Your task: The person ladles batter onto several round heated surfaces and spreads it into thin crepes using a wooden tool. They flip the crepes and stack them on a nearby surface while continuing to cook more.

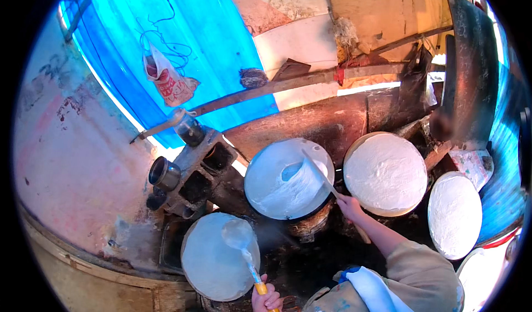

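In my left hand [267, 296], at the lower middle, is a ladle [255, 270] with a yellow handle. Its round, white-coated bowl lies over a round white-topped pan [200, 265]. My right hand [349, 209] grips a long, thin wooden stick [327, 180], whose far end reaches over a second round pan [265, 193] in the middle. Along the stick there, a wet white sheet [306, 182] appears raised in a fold beside a darker oval patch. Whether the stick passes under that sheet, I cannot tell.
To the right stand a round white-covered disc [385, 173] and an oval-looking one [454, 215]. On a sooty block ledge at left are a metal pot [164, 173] and a clear jar [190, 130]. A plastic bag [170, 82] hangs on the blue sheeting; a dark metal panel [471, 68] leans at right.
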The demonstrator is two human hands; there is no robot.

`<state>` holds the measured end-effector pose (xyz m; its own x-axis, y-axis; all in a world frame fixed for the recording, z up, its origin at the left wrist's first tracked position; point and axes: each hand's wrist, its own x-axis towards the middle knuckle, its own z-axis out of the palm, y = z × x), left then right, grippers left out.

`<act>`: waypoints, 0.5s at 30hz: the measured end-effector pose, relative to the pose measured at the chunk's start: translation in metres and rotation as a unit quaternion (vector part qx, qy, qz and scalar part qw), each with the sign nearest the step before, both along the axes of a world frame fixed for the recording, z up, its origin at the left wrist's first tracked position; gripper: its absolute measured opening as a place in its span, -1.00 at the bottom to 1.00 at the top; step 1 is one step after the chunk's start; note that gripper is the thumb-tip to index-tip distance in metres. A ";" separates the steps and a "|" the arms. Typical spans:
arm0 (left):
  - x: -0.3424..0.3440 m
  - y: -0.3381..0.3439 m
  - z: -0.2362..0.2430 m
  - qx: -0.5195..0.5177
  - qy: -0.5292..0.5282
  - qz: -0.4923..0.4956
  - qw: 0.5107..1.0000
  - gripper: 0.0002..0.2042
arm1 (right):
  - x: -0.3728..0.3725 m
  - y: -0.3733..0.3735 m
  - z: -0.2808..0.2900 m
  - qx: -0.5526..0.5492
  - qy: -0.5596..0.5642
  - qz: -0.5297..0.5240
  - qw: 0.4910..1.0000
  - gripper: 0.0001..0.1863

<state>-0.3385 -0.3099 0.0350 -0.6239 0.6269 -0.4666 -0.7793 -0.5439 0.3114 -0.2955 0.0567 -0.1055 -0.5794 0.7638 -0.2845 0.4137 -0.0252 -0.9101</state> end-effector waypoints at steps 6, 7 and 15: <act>0.001 0.007 -0.011 0.071 -0.028 -0.039 0.996 -0.71 | -0.038 -0.014 0.011 -0.158 0.230 -0.135 0.951 -0.60; 0.002 0.005 -0.014 0.062 -0.026 -0.046 0.997 -0.68 | -0.033 -0.028 0.002 -0.166 0.281 -0.160 0.932 -0.59; 0.003 0.030 -0.018 0.098 -0.085 -0.093 0.987 -0.80 | -0.082 -0.054 -0.012 -0.240 0.200 -0.090 0.946 -0.65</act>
